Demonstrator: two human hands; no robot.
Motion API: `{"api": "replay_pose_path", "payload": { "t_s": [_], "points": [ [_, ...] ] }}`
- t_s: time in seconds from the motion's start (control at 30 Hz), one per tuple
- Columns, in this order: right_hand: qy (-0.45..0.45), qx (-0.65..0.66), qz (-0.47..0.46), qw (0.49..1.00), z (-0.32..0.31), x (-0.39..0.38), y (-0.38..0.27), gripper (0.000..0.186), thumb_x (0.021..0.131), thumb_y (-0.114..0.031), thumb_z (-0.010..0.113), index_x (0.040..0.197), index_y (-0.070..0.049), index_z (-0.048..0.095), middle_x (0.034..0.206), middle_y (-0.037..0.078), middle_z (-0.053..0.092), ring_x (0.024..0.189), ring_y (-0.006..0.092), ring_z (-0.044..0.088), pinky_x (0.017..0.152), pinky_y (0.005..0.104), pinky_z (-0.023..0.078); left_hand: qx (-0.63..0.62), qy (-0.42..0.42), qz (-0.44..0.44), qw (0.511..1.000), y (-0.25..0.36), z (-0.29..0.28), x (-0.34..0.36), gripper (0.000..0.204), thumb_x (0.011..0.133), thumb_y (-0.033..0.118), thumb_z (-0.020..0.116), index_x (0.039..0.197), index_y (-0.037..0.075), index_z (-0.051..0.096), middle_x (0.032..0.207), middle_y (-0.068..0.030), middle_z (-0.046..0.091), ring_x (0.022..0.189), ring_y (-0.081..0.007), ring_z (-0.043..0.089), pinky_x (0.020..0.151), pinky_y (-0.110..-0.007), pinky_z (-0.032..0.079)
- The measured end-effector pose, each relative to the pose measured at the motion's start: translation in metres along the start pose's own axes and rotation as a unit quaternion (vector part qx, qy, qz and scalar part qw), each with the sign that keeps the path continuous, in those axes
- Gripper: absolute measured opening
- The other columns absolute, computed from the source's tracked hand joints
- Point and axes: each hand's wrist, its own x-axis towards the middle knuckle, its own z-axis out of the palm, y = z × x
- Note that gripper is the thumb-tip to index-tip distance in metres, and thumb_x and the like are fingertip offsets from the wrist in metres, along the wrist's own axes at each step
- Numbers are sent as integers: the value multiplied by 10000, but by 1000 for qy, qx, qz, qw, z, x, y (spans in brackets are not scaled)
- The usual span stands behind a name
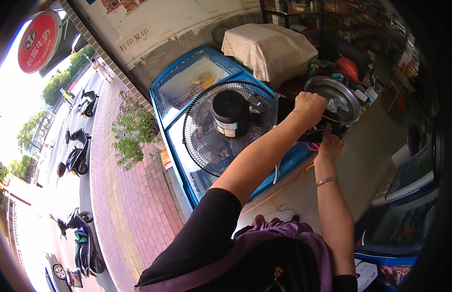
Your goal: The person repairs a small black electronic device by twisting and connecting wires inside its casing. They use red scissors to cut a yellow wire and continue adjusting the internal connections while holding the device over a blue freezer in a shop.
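Fan: a large black fan (229,114) lies on a blue chest freezer (294,159), partly over its glass lids, at the centre of the view.
Facing: its round grille (199,138) is turned down toward the freezer; the motor housing (230,103) stands uppermost, a pale label on its side.
Long axis: from the grille at the left, across to a dark end section at the right, where the person's hands are; the axis runs roughly crosswise, dipping slightly at the right.
Left hand: the left hand (311,106) is curled into a fist over the dark section; its fingertips are hidden, so one cannot tell what it clasps.
Right hand: the right hand (329,146) reaches up to the same section from below, near the left hand but apart from it; its exact grip cannot be told.
Wrist: a silver bracelet (327,180) circles the right one.
Cords: a pink loop (312,146) hangs just left of the right hand.
Beyond the hands: a metal basin (353,100) with clear plastic inside.
Behind the freezer: a cloth-draped block (267,46).
Outside, left: a flowering plant (131,129) and parked scooters (80,151).
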Motion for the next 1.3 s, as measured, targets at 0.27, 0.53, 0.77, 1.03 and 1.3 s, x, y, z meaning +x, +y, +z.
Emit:
{"api": "replay_pose_path", "payload": {
  "t_s": [0.27,0.53,0.77,1.03,1.3],
  "points": [
    [-45,-21,-15,999,-2,-8,-20,240,902,-158,657,1036,38,684,1028,104,679,954,188,605,897,316,453,7,25,-10,1000,-8,2,3,176,740,157,708,914,160,738,911,-107,723,890,-299,709,752,-389,547],
    [-185,8,29,982,-23,-4,-30,353,911,-188,632,1191,28,633,1203,109,640,1097,201,572,989,324,401,27,29,-6,999,-14,7,8,208,737,168,694,939,202,732,927,-95,720,904,-295,704,740,-384,536],
    [-131,30,76,988,-1,20,-10,387,902,-194,664,1199,49,620,1188,99,648,1060,179,588,959,314,426,28,41,-7,999,-13,12,13,220,727,169,696,939,213,731,901,-89,722,883,-292,708,730,-388,533],
    [-131,9,100,986,-12,18,-15,369,934,-180,642,1225,45,612,1185,105,655,1061,189,590,958,326,433,33,29,-5,999,-11,15,18,194,723,189,697,909,216,745,912,-82,724,885,-284,710,734,-373,535],
    [-147,-83,170,971,-20,12,-39,387,927,-214,655,1232,20,610,1140,102,659,1023,182,586,916,321,445,41,10,-5,999,-9,15,18,213,729,205,703,936,228,751,960,-70,728,907,-269,713,745,-372,539]
  ]
}}
